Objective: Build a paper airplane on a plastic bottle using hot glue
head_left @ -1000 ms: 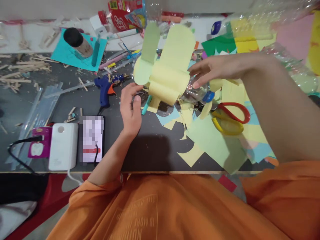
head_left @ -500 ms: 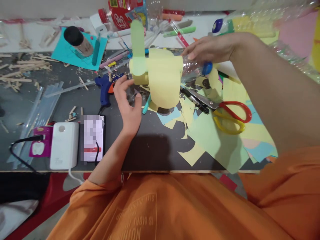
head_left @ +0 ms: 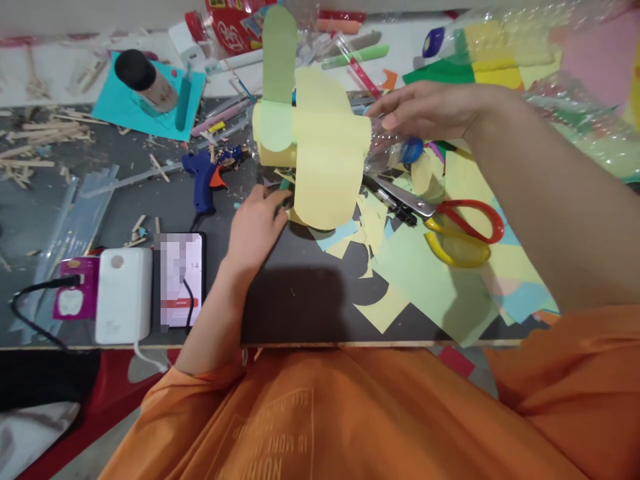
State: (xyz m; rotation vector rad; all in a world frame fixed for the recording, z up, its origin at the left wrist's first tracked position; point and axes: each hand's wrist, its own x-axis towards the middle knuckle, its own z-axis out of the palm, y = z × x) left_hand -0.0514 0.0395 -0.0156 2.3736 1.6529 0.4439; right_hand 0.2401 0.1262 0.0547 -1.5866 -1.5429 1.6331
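A clear plastic bottle [head_left: 385, 148] with a blue cap lies sideways, its body wrapped in yellow paper. Broad yellow paper wings [head_left: 327, 177] spread from the wrap, and a pale green paper strip [head_left: 279, 60] stands at its left end. My right hand [head_left: 415, 113] has its fingers curled over the bottle near the cap end. Lower left of the wrap, my left hand [head_left: 257, 223] is closed at a slim teal pen [head_left: 285, 183]; its fingers partly cover the pen.
Scissors [head_left: 463, 230] and a black pen lie among paper scraps [head_left: 425, 280] on the right. To the left are a blue glue gun [head_left: 200, 177], a phone [head_left: 180, 280], a white power bank [head_left: 123, 293] and glue sticks [head_left: 75, 227]. A black-capped bottle [head_left: 145, 80] stands behind.
My left hand has gone from open fingers beside the wrapped bottle down to the teal pen and closed on it. The wings have tilted slightly; my right hand stays on the bottle.
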